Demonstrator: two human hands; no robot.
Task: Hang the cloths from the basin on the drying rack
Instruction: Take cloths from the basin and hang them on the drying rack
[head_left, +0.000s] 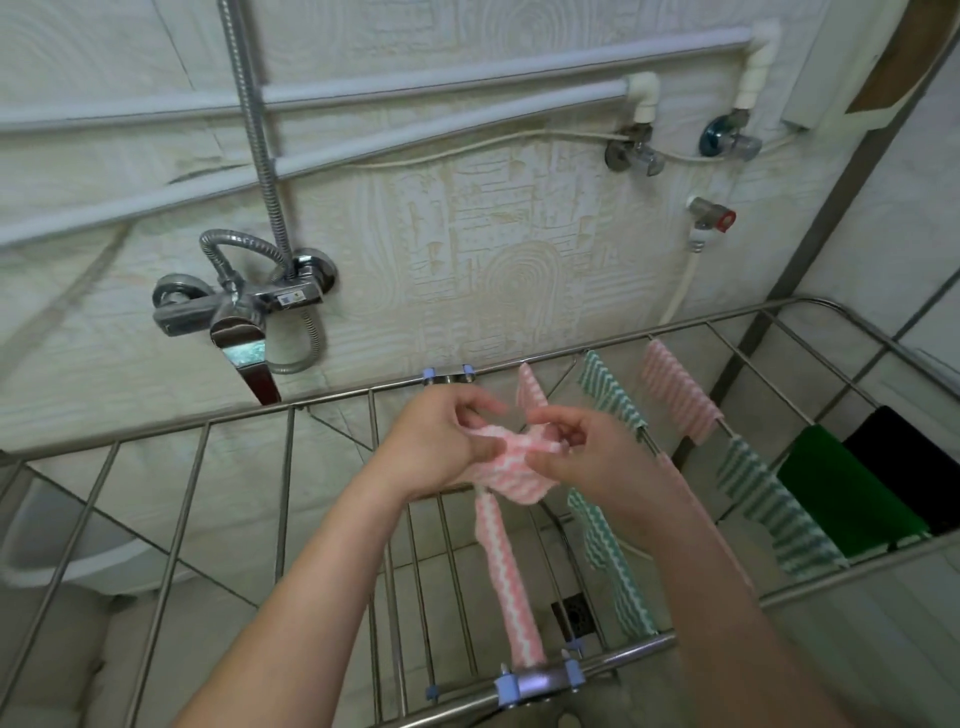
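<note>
A pink-and-white striped cloth (511, 467) is bunched between both hands above the middle of the steel drying rack (171, 525). My left hand (441, 441) pinches its left edge and my right hand (576, 447) pinches its right edge. Below them another pink striped cloth (511, 582) hangs over a rack bar. To the right hang a green striped cloth (618, 571), a pink cloth (680, 395), more green striped cloths (769, 504), a solid green cloth (852, 493) and a black cloth (914, 457). A white basin (36, 540) shows under the rack at the left.
A chrome shower mixer with hose (244, 306) juts from the tiled wall just beyond the rack. White pipes (363, 88) and valves (634, 150) run along the wall. A floor drain (574, 616) lies beneath the rack. The rack's left bars are bare.
</note>
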